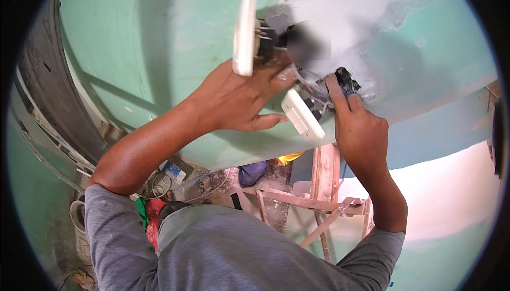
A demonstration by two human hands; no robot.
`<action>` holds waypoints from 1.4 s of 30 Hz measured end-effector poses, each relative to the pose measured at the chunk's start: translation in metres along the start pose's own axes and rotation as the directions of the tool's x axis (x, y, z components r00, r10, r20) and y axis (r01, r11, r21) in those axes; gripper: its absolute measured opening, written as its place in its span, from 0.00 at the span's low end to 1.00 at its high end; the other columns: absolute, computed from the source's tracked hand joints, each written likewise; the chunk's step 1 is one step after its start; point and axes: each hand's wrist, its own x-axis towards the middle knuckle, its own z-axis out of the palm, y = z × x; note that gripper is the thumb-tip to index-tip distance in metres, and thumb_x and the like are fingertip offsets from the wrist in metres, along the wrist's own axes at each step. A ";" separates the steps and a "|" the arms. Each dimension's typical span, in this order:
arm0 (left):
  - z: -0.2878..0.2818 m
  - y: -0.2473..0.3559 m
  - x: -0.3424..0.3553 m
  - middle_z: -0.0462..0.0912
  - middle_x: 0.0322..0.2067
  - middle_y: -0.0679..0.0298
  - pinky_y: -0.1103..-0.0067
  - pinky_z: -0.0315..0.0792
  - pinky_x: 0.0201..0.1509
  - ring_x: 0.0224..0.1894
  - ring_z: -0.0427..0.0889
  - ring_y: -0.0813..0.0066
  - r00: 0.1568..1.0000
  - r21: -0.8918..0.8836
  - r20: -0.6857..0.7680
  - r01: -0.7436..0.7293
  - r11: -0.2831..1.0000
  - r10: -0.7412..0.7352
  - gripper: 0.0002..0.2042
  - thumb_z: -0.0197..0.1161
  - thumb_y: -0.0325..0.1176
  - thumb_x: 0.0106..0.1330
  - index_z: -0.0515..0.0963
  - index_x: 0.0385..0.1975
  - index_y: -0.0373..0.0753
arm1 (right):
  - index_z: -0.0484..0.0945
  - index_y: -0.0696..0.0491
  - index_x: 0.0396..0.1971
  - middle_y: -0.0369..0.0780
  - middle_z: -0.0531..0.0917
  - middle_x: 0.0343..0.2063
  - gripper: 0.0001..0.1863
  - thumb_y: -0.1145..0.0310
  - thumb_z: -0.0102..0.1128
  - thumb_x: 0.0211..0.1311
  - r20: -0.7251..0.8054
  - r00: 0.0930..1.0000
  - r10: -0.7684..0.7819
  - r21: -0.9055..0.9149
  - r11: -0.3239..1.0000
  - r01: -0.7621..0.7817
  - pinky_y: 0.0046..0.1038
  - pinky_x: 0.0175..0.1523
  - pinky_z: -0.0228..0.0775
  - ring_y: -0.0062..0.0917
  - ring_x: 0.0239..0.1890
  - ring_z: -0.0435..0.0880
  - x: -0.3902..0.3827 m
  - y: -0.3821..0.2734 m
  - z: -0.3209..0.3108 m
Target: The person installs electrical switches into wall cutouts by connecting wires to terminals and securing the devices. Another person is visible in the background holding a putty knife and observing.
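A green wall [196,20], patched with pale plaster, carries the work, its lower edge curving below both hands. Under that edge stands a wooden frame [297,199].

The left hand [236,99] reaches across the wall, thumb spread away from the fingers, whose tips are hidden behind a plate; whether they grip anything I cannot tell. The right hand [361,131] has its index finger stretched to the rim of the hole and the others folded; its thumb is hidden, so I cannot tell if it pinches anything.

The upper plate [244,33], white with dark fittings behind, stands off the wall nearly edge-on, long axis close to upright, its face turned left. Near the wall's lower edge is the dark hole [348,80]. Below and left of it, the lower plate [303,115] slants from upper left to lower right, its face toward the viewer and downward. Thin wires [328,105] lie between it and the hole.

The step in hand seems to be handling wiring at the opening; the next move probably calls for steadying both plates so nothing tugs.
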 end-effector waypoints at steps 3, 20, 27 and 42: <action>0.005 -0.001 -0.002 0.76 0.71 0.51 0.63 0.72 0.75 0.72 0.76 0.57 0.999 0.026 -0.032 -0.008 1.000 0.009 0.35 0.60 0.60 0.73 0.74 0.71 0.41 | 0.68 0.42 0.79 0.37 0.78 0.31 0.40 0.77 0.58 0.64 0.011 0.999 -0.039 -0.058 0.998 0.039 0.36 0.27 0.76 0.33 0.23 0.86 0.003 0.005 0.000; 0.006 -0.006 0.004 0.86 0.56 0.65 0.64 0.79 0.67 0.58 0.85 0.63 0.991 0.048 -0.106 -0.078 0.996 0.083 0.27 0.66 0.51 0.70 0.79 0.67 0.49 | 0.65 0.52 0.78 0.42 0.82 0.32 0.40 0.76 0.60 0.63 0.227 0.974 0.024 -0.145 0.989 0.009 0.39 0.24 0.78 0.35 0.22 0.88 0.012 -0.007 -0.006; 0.011 -0.001 0.009 0.86 0.48 0.59 0.61 0.83 0.54 0.50 0.87 0.56 0.993 -0.096 -0.117 -0.017 0.995 0.005 0.31 0.68 0.50 0.67 0.76 0.69 0.48 | 0.65 0.53 0.78 0.42 0.81 0.28 0.40 0.76 0.60 0.63 0.175 0.984 -0.020 -0.136 0.990 0.044 0.39 0.23 0.77 0.36 0.19 0.86 0.012 -0.006 -0.002; -0.005 0.016 0.017 0.85 0.42 0.51 0.63 0.77 0.37 0.23 0.80 0.59 0.963 -0.610 0.082 0.252 0.752 -0.256 0.29 0.63 0.28 0.61 0.65 0.64 0.42 | 0.70 0.48 0.78 0.54 0.86 0.37 0.34 0.79 0.49 0.72 -0.036 0.992 0.117 0.532 0.843 -0.080 0.41 0.40 0.77 0.46 0.32 0.85 -0.021 0.002 -0.007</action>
